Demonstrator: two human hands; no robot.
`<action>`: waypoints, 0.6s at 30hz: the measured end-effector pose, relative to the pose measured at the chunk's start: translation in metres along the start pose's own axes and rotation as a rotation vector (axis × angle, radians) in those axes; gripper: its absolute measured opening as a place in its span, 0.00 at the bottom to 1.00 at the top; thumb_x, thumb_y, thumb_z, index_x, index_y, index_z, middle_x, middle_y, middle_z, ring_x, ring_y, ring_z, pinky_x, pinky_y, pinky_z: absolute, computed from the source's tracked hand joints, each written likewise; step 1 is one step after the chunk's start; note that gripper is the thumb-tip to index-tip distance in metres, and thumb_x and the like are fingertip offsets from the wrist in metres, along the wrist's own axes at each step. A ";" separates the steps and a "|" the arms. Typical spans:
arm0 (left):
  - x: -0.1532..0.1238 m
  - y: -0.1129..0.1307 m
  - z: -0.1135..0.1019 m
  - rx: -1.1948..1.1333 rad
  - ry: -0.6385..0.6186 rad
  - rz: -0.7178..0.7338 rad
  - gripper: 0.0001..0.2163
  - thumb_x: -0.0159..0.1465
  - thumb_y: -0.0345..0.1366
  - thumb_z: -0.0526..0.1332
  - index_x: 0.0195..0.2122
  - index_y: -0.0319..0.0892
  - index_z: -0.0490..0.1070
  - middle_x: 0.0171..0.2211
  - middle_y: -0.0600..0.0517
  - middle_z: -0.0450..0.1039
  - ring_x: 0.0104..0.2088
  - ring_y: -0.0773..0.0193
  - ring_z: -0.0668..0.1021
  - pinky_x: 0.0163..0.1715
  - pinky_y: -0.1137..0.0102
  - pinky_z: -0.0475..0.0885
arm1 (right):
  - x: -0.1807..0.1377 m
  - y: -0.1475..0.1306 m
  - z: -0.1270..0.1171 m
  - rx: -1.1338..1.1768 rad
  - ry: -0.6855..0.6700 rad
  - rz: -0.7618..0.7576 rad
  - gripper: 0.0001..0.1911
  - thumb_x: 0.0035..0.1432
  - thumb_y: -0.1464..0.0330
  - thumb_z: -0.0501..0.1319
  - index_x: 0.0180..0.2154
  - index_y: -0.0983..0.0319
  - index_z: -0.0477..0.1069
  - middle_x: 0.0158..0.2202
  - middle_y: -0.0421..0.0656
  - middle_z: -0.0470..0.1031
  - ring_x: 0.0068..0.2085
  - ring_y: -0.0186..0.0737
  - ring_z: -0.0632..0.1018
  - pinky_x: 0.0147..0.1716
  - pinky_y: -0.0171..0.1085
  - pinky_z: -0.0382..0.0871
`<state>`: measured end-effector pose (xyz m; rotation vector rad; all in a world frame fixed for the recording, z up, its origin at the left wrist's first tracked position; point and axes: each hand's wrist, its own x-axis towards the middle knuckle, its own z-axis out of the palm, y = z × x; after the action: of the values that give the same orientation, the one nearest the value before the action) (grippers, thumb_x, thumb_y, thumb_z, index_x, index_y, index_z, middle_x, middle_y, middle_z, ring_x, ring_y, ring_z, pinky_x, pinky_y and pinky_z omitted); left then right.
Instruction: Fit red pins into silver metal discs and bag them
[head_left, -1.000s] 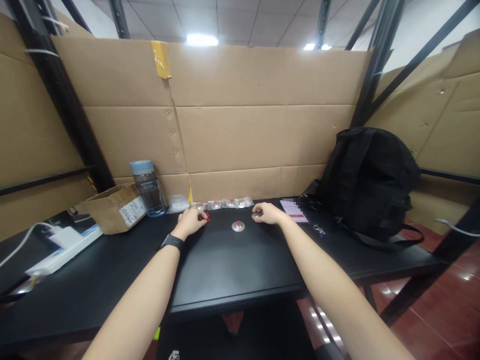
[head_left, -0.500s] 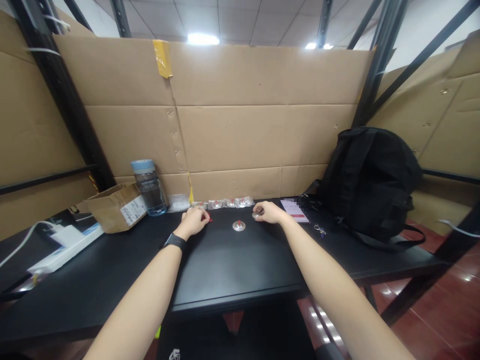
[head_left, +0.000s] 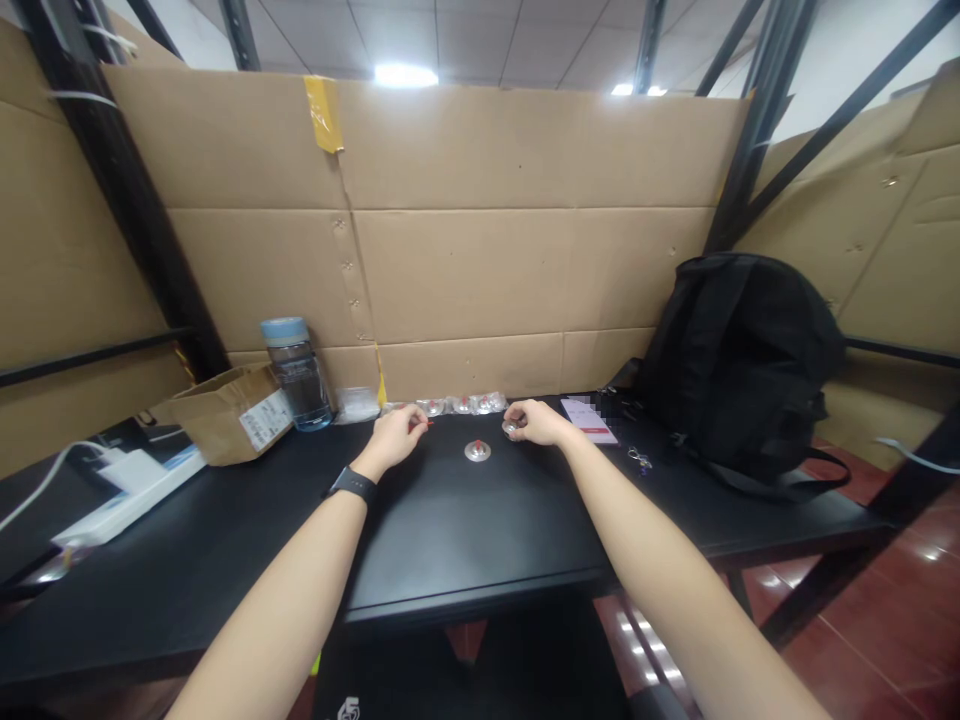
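Note:
My left hand [head_left: 401, 435] is raised over the table, its fingertips pinched on a small red piece [head_left: 430, 424] whose exact kind is too small to tell. To the right, my right hand [head_left: 536, 423] grips a clear round disc [head_left: 511, 428] at its edge, partly hidden by the fingers. Between the hands, a clear disc with a red knob [head_left: 478, 451] lies on the black table. Behind, along the cardboard, sits a row of several similar clear discs with red centres [head_left: 463, 405]. My left wrist wears a dark watch [head_left: 352, 486].
On the left are a water bottle [head_left: 298, 375], an open cardboard box [head_left: 229, 415], a power strip [head_left: 131, 498] and a small clear plastic container [head_left: 358, 404]. A phone-like pink-and-white panel [head_left: 589, 419], a keyring [head_left: 640, 459] and a black backpack [head_left: 742, 370] are on the right.
My left hand has moved a little to the right and up with the red piece. The right hand has shifted very slightly left, still holding the clear disc.

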<state>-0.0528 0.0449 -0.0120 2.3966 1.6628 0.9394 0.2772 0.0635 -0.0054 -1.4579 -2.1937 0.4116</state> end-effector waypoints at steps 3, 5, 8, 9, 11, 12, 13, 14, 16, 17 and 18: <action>-0.001 0.001 -0.001 -0.033 -0.002 0.016 0.04 0.63 0.35 0.63 0.35 0.45 0.78 0.38 0.50 0.82 0.39 0.58 0.81 0.41 0.68 0.70 | 0.000 0.001 0.000 0.001 0.003 -0.004 0.18 0.48 0.71 0.73 0.43 0.60 0.80 0.43 0.44 0.83 0.41 0.41 0.81 0.41 0.34 0.72; -0.001 0.001 -0.001 -0.045 -0.005 0.014 0.03 0.62 0.35 0.64 0.34 0.45 0.78 0.36 0.51 0.82 0.38 0.58 0.81 0.40 0.68 0.71 | 0.001 0.001 0.001 0.002 0.003 -0.008 0.17 0.48 0.71 0.73 0.43 0.60 0.80 0.43 0.44 0.83 0.41 0.41 0.81 0.41 0.34 0.72; -0.001 0.002 -0.001 -0.061 -0.001 0.006 0.03 0.60 0.34 0.66 0.34 0.44 0.79 0.35 0.51 0.83 0.37 0.58 0.81 0.40 0.68 0.71 | 0.001 0.001 0.001 0.007 0.001 -0.015 0.17 0.48 0.70 0.73 0.43 0.60 0.80 0.42 0.44 0.83 0.40 0.41 0.81 0.42 0.34 0.72; 0.000 0.002 -0.001 -0.068 0.002 0.005 0.03 0.60 0.34 0.67 0.35 0.44 0.79 0.36 0.51 0.83 0.37 0.58 0.81 0.40 0.68 0.72 | 0.001 0.001 0.002 0.010 0.000 -0.017 0.17 0.48 0.70 0.73 0.43 0.60 0.80 0.42 0.44 0.83 0.40 0.40 0.81 0.42 0.34 0.72; 0.000 0.003 0.000 -0.084 0.008 0.002 0.05 0.59 0.34 0.67 0.37 0.44 0.79 0.37 0.51 0.83 0.38 0.58 0.82 0.42 0.67 0.72 | 0.001 0.001 0.002 0.016 0.001 -0.019 0.17 0.48 0.71 0.73 0.43 0.60 0.80 0.41 0.44 0.83 0.40 0.40 0.81 0.42 0.34 0.72; 0.000 0.003 0.000 -0.091 0.008 0.000 0.06 0.59 0.34 0.68 0.38 0.44 0.80 0.38 0.51 0.84 0.38 0.59 0.82 0.43 0.67 0.73 | 0.001 0.001 0.002 0.020 0.001 -0.020 0.17 0.48 0.71 0.73 0.42 0.60 0.80 0.41 0.44 0.83 0.40 0.40 0.81 0.42 0.35 0.72; 0.000 0.004 -0.001 -0.098 0.006 0.000 0.06 0.59 0.35 0.68 0.39 0.44 0.80 0.38 0.51 0.84 0.39 0.59 0.83 0.43 0.67 0.73 | 0.001 0.000 0.002 0.025 0.002 -0.021 0.16 0.48 0.71 0.73 0.42 0.60 0.80 0.41 0.44 0.83 0.39 0.41 0.81 0.42 0.35 0.72; 0.000 0.004 -0.001 -0.104 0.002 -0.001 0.06 0.60 0.35 0.68 0.38 0.44 0.81 0.38 0.51 0.84 0.39 0.58 0.83 0.44 0.67 0.73 | 0.001 0.000 0.002 0.031 0.004 -0.023 0.16 0.48 0.71 0.73 0.42 0.60 0.80 0.40 0.44 0.83 0.39 0.41 0.81 0.41 0.35 0.72; 0.000 0.005 -0.001 -0.113 -0.004 0.001 0.05 0.60 0.36 0.68 0.37 0.45 0.82 0.37 0.50 0.84 0.38 0.58 0.83 0.43 0.66 0.74 | 0.000 -0.002 0.002 0.044 0.012 -0.028 0.16 0.47 0.72 0.73 0.41 0.61 0.80 0.40 0.44 0.83 0.38 0.41 0.81 0.41 0.36 0.72; 0.000 0.005 -0.002 -0.118 -0.005 0.003 0.05 0.60 0.36 0.69 0.36 0.45 0.82 0.37 0.50 0.84 0.38 0.58 0.83 0.43 0.66 0.74 | -0.001 -0.003 0.002 0.053 0.020 -0.031 0.15 0.47 0.72 0.73 0.40 0.61 0.80 0.40 0.44 0.83 0.38 0.41 0.81 0.41 0.36 0.72; 0.000 0.006 -0.002 -0.123 -0.002 0.006 0.05 0.60 0.36 0.69 0.36 0.45 0.83 0.37 0.50 0.84 0.38 0.57 0.83 0.43 0.66 0.74 | -0.001 -0.004 0.001 0.063 0.032 -0.036 0.16 0.46 0.73 0.73 0.40 0.61 0.80 0.40 0.44 0.83 0.38 0.41 0.81 0.41 0.36 0.73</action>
<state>-0.0493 0.0418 -0.0081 2.3229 1.5497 1.0084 0.2738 0.0612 -0.0050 -1.3804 -2.1591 0.4379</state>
